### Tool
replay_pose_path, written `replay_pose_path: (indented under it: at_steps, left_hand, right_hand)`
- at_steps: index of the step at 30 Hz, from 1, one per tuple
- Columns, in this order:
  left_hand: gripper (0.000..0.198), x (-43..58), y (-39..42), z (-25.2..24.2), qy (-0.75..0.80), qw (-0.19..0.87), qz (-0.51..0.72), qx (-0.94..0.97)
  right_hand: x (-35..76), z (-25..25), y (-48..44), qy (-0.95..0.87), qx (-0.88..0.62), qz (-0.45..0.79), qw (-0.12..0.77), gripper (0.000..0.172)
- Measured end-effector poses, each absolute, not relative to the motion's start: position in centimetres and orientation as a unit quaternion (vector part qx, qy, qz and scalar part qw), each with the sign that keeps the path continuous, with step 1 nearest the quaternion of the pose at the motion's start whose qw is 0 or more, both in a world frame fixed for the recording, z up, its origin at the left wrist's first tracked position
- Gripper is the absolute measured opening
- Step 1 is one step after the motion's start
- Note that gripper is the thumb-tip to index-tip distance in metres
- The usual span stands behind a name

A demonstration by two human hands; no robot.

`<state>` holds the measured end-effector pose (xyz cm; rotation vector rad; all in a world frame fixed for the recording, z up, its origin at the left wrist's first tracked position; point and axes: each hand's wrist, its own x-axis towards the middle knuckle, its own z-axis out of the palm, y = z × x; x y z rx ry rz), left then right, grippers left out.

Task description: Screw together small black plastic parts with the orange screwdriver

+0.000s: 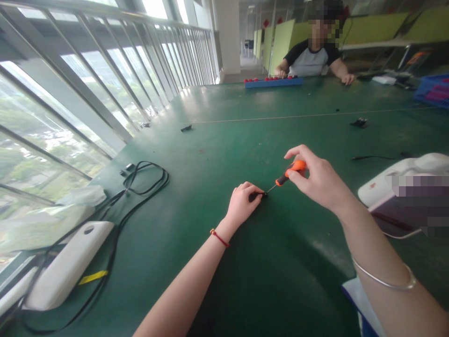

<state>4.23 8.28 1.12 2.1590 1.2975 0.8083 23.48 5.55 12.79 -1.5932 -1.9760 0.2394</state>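
Observation:
In the head view, my right hand point(317, 178) grips the orange-and-black handle of a screwdriver point(281, 180), its thin shaft slanting down to the left. My left hand point(242, 201) pinches a small black part point(253, 196) against the green table point(210, 154). The screwdriver's tip meets or nearly meets the right end of that part. Fingers cover much of the black part, so its exact kind cannot be made out.
To the left lie a looped black cable point(147, 192) and a white case point(75, 267). A white object point(389, 187) stands at the right. Small black pieces point(359, 122) are scattered farther back. Across the table, a person point(308, 61) sits behind a blue tray point(273, 83); a blue basket point(433, 91) is at far right.

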Motion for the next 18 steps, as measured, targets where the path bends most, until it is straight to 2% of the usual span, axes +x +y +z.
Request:
replay_pose_path:
  at_steps: [3, 6, 9, 11, 14, 16, 18]
  left_hand:
    - [0.015, 4.23, 8.29, 1.06, 0.471, 0.245, 0.3, 0.792]
    - [0.014, 4.21, 8.23, 1.1, 0.471, 0.24, 0.294, 0.796]
    - [0.014, 4.2, 8.15, 1.16, 0.475, 0.235, 0.286, 0.798]
    - [0.014, 4.22, 8.14, 1.11, 0.476, 0.234, 0.287, 0.798]
    - [0.017, 4.26, 8.18, 0.94, 0.479, 0.237, 0.295, 0.792]
    - [0.017, 4.28, 8.21, 0.86, 0.48, 0.238, 0.299, 0.789]
    - [0.013, 4.28, 8.23, 0.85, 0.482, 0.234, 0.297, 0.791]
  right_hand:
    - [23.35, 12.69, 5.54, -0.748, -0.589, 0.093, 0.291, 0.016]
    - [23.29, 12.64, 5.5, -0.753, -0.587, 0.083, 0.286, 0.028]
    - [23.22, 12.6, 5.44, -0.753, -0.584, 0.057, 0.298, 0.014]
    - [23.18, 12.59, 5.41, -0.756, -0.579, 0.057, 0.302, 0.022]
    - [23.14, 12.61, 5.4, -0.762, -0.576, 0.065, 0.29, 0.017]
    - [23.13, 12.63, 5.4, -0.76, -0.582, 0.068, 0.281, 0.026]
    - [23.12, 12.64, 5.41, -0.755, -0.587, 0.066, 0.284, 0.021]
